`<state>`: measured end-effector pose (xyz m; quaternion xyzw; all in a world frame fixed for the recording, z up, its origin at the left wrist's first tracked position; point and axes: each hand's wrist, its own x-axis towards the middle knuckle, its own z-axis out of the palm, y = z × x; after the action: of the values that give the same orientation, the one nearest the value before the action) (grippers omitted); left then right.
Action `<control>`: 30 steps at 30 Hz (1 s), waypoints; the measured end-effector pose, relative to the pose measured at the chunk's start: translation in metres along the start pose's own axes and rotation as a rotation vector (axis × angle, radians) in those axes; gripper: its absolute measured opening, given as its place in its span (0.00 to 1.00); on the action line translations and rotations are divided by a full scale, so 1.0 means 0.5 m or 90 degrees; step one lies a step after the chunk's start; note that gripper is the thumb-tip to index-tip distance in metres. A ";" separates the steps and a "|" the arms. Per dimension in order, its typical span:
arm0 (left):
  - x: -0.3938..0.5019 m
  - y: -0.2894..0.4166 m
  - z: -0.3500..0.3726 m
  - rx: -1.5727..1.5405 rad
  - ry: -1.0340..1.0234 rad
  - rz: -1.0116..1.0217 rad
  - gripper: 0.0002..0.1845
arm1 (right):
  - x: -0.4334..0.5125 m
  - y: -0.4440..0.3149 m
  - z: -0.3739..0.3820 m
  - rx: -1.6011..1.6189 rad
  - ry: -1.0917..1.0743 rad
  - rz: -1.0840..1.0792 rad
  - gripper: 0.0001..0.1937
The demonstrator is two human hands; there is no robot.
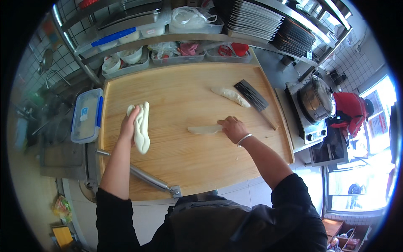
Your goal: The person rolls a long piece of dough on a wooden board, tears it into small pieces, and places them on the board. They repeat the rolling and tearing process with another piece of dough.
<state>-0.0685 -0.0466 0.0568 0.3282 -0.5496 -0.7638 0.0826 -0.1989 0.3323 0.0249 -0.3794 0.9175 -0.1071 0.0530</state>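
My left hand (128,124) grips folded strips of pale dough (142,130) above the left part of a wooden board (170,163). A flat, elongated dough piece (204,129) lies at the board's middle, and the fingers of my right hand (233,128) touch its right end. Whether they pinch it is unclear. Farther back on the right lies a crimped dough roll (231,95), close beside a cleaver (253,96) with a dark blade and wooden handle. A metal rolling pin (148,177) rests slantwise near the board's front left.
A lidded plastic container (87,115) stands left of the board. Behind it, plastic bins (178,59) sit under a metal shelf (151,41) holding stacked trays (255,20). To the right, a steel pot (316,99) stands on a cooker (297,110). A person in red (351,110) is beyond.
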 end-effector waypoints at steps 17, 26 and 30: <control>-0.266 -0.334 0.416 0.013 -0.283 0.149 0.43 | -0.097 -0.075 -0.047 0.582 -0.059 0.259 0.33; -0.270 -0.288 0.339 0.524 -0.250 0.124 0.35 | -0.159 -0.116 0.024 0.236 0.128 0.027 0.21; -0.207 -0.275 0.338 0.693 -0.140 0.227 0.15 | -0.058 -0.103 0.033 0.220 0.038 0.007 0.16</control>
<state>-0.0568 0.1891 0.0070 0.1444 -0.9150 -0.3756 -0.0282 -0.1401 0.3147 0.0215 -0.3563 0.8887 -0.2739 0.0906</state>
